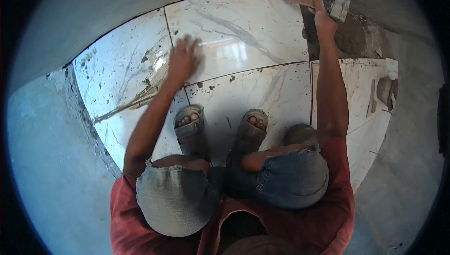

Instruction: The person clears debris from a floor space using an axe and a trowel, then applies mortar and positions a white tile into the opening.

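Note:
My right hand [322, 12] is closed round a hammer [341, 5] with a block-like greyish head and a reddish-brown handle. It holds the tool close to the head, beside the far wall and above a gap in the tiling where rough dark mortar [349, 37] shows. My left hand [183, 59] has its fingers spread and nothing in it, low over the white marbled floor tiles [253, 30] near a joint; I cannot tell whether it touches them. Wet grey-brown mortar smears [136, 99] lie on the tiles beside my left forearm.
A grey wall [117, 15] curves along the far side. Two sandalled feet [190, 119] stand on the tiles. At the right lie a thin brown stick [373, 96] and a greyish piece [386, 91]. A rounded grey object [300, 134] is partly hidden behind my right knee.

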### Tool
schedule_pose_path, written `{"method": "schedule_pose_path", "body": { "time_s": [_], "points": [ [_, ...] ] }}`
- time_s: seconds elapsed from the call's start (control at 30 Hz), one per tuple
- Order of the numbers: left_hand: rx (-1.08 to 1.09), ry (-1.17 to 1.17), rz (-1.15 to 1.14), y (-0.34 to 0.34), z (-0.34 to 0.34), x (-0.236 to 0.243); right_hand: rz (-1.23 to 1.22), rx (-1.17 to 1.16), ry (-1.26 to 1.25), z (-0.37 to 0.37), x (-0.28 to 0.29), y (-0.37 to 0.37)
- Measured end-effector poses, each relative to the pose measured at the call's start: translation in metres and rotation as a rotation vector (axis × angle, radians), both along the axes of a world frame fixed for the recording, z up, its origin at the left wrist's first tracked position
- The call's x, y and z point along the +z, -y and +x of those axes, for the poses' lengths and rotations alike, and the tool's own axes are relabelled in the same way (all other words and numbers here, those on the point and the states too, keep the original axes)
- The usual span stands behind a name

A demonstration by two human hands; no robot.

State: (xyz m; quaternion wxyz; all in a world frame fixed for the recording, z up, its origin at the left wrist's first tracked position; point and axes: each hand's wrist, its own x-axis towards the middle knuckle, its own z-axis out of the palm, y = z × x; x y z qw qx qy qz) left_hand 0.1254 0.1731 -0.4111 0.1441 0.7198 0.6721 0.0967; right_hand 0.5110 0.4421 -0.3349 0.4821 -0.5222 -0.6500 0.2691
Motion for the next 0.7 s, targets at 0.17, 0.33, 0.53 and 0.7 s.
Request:
{"method": "schedule_pose_path", "body": {
  "time_s": [0.17, 0.33, 0.53, 0.7],
  "points": [
    [0.1, -0.163, -0.186, -0.056, -0.052, 0.0, 0.275, -0.094, 0.351, -0.009, 0.018, 0.004],
    [0.043, -0.009, -0.241, -0.065, -0.073, 0.002, -0.021, -0.101, 0.048, -0.019, 0.043, 0.022],
    [0.04, 0.089, -0.211, -0.066, -0.092, -0.014, 0.02, -0.125, -0.248, -0.009, 0.04, 0.026],
    [-0.065, 0.055, -0.112, -0.067, -0.106, -0.018, -0.015, -0.122, 0.013, -0.001, 0.037, 0.027]
  ]
}}
